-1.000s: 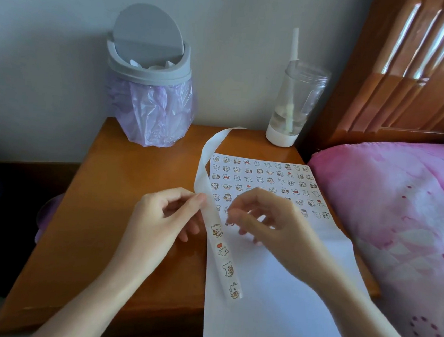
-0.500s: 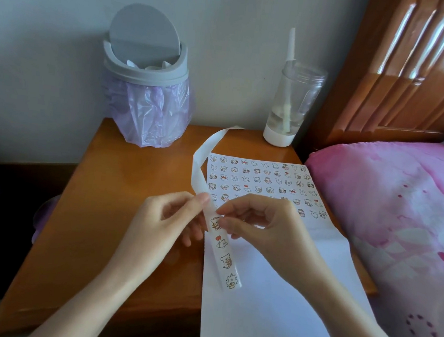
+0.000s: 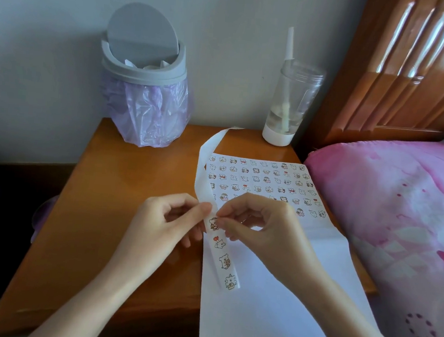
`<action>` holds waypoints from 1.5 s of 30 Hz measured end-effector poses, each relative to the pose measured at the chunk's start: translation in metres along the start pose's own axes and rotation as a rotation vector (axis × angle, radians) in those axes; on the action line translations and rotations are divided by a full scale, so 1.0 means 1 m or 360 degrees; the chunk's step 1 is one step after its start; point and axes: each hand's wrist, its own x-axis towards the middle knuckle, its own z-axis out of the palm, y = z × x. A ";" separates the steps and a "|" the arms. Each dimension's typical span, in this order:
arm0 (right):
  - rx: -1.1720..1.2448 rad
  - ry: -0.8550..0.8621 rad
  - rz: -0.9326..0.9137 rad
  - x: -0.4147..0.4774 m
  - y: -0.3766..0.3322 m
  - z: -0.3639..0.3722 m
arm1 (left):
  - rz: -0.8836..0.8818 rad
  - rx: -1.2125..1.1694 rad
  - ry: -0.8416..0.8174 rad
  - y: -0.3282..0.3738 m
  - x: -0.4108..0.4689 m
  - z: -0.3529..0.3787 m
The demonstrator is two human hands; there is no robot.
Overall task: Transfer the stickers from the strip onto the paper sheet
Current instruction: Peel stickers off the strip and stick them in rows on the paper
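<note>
My right hand (image 3: 263, 233) has slid left to the sticker strip (image 3: 224, 261), fingers pinching its top sticker (image 3: 213, 222). My left hand (image 3: 162, 225) pinches the strip's edge, above the paper sheet (image 3: 270, 307) on the surface (image 3: 121, 200).

I see a wooden bedside table (image 3: 122, 186) carrying a grey lidded bin (image 3: 144, 62) at its back left corner and a clear tumbler (image 3: 288, 104) at its back right corner. A white paper sheet (image 3: 270, 307) lies along its right side and overhangs the front edge.
</note>
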 end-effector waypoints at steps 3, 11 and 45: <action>0.0033 -0.0008 0.0014 0.000 0.000 0.000 | 0.0001 0.0002 -0.0003 0.000 0.000 0.000; -0.0040 -0.0039 0.0017 0.001 0.001 0.000 | -0.0035 0.0029 0.0003 0.000 0.000 0.000; -0.0168 0.0089 0.0652 0.015 0.039 -0.054 | -0.0021 0.0285 -0.0106 -0.011 0.001 0.001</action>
